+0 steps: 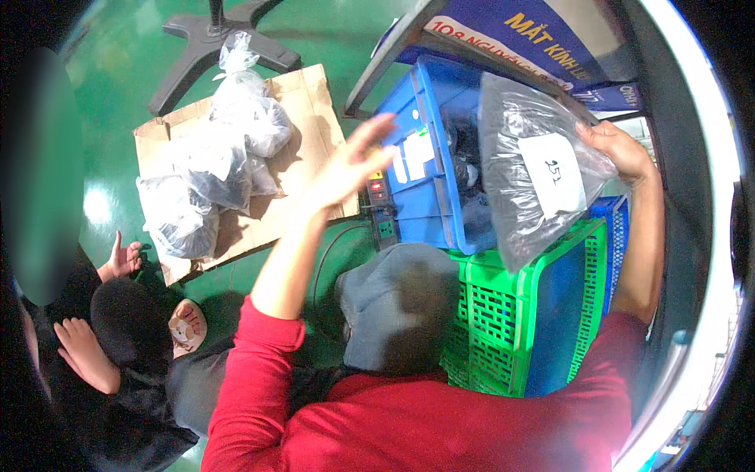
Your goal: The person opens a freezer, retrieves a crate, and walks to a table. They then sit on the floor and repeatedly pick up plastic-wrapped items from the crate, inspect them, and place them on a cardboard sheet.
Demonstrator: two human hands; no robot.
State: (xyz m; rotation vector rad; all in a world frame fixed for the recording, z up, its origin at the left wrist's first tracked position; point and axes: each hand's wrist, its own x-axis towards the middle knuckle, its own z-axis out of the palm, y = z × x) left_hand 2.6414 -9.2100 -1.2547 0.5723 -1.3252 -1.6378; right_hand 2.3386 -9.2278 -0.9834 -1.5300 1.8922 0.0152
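My right hand (pixel 625 153) grips the gathered end of a see-through plastic bag (pixel 515 189). The bag has dark contents, and a white paper label (pixel 550 175) with handwriting is on it. It hangs tilted over the green basket and the right side of a blue plastic bin (pixel 425 193), hiding part of both. Dark items in plastic (pixel 465 165) show inside the bin. My left hand (pixel 354 169) is raised beside the bin's left wall, blurred by motion, with its fingers apart and nothing in it.
Several tied plastic bags (pixel 208 169) lie on a cardboard sheet (pixel 311 102) at the left. A green basket (pixel 491 315) stands below the bin, near a power strip (pixel 381 204). At lower left is another person's hand (pixel 86 354). A dark stand base (pixel 189 47) is behind.
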